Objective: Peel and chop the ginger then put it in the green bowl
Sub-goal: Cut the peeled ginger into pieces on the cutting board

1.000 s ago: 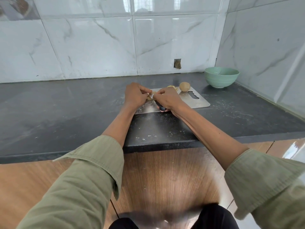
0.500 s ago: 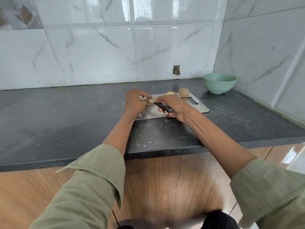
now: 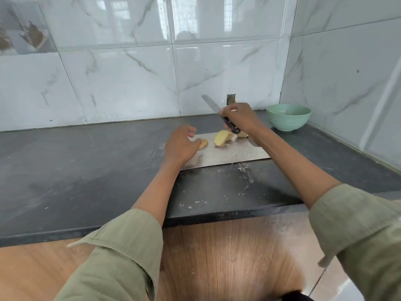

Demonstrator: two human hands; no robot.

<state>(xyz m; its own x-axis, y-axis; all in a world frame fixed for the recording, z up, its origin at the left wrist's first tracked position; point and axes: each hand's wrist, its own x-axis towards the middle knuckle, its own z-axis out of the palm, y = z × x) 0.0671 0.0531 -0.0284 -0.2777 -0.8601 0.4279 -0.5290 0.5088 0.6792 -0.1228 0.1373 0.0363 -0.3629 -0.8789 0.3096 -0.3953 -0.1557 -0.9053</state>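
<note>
Ginger (image 3: 221,138) lies peeled on the steel board (image 3: 227,154); right hand (image 3: 242,118) grasps the lifted knife (image 3: 219,115) (seemingly for chopping), left hand (image 3: 181,146) relaxed nearby.

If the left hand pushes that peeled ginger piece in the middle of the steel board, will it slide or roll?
The peeled ginger piece looks lumpy and uneven, so it would probably wobble rather than roll far. Its pale cut face may be moist, and the steel board looks smooth, so it would likely slide easily.
</note>
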